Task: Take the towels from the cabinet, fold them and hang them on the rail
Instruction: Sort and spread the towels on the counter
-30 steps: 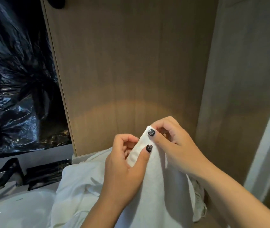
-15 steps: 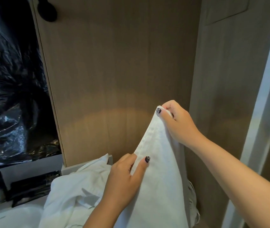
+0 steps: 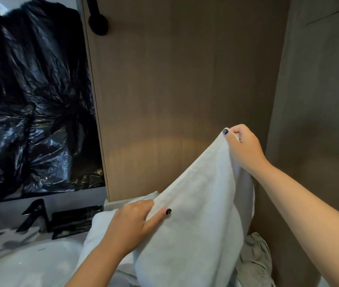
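A white towel hangs in front of me, stretched between both hands. My right hand pinches its upper corner, raised in front of the wooden cabinet panel. My left hand holds the towel's slanting edge lower down, fingers behind the cloth and thumb on the front. More white cloth is bunched below my left hand. The cabinet's inside is not in view.
Black plastic sheeting covers the wall at left. Below it are a black tap, a black tray and a white basin. A black round hook sticks out of the panel's top left. Grey cloth lies lower right.
My hands have drawn apart along the towel's edge: the right hand rose with the corner, the left slid down and left. The towel is now stretched out.
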Demonstrator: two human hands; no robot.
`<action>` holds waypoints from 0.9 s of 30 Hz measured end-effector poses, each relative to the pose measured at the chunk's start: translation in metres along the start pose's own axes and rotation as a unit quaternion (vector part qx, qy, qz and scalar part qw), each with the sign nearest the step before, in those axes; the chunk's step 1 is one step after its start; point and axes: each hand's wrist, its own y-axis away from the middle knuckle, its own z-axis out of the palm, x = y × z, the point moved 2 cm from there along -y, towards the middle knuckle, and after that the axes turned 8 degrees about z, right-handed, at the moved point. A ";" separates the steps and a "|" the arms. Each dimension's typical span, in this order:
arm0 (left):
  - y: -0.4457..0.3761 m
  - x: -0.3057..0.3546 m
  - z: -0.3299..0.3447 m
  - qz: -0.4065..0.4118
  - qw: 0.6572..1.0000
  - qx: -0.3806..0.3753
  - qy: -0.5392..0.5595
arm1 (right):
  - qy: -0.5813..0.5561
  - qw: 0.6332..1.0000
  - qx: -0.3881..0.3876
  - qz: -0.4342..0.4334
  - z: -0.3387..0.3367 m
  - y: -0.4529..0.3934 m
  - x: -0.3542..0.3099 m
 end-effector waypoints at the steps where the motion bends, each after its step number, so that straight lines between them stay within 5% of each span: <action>1: 0.001 -0.005 -0.002 -0.004 1.000 -0.018 -0.016 | 0.000 1.000 -0.005 0.001 0.002 -0.002 0.002; 5: 0.007 -0.024 -0.010 -0.004 0.997 -0.066 -0.044 | -0.021 0.999 -0.014 0.022 0.009 -0.009 0.014; 8: 0.015 -0.035 -0.016 -0.049 0.997 -0.049 0.041 | -0.035 0.998 -0.005 0.043 0.011 -0.014 0.024; 15: 0.030 -0.042 -0.031 -0.256 0.920 0.129 0.266 | -0.116 0.988 -0.004 0.100 0.000 -0.012 0.050; 20: 0.025 -0.025 -0.025 -0.293 0.873 0.265 0.287 | -0.166 0.978 -0.006 0.129 -0.010 0.001 0.071; 27: -0.009 -0.002 -0.046 -0.266 0.837 0.355 0.319 | -0.234 0.965 0.024 0.118 -0.036 0.006 0.071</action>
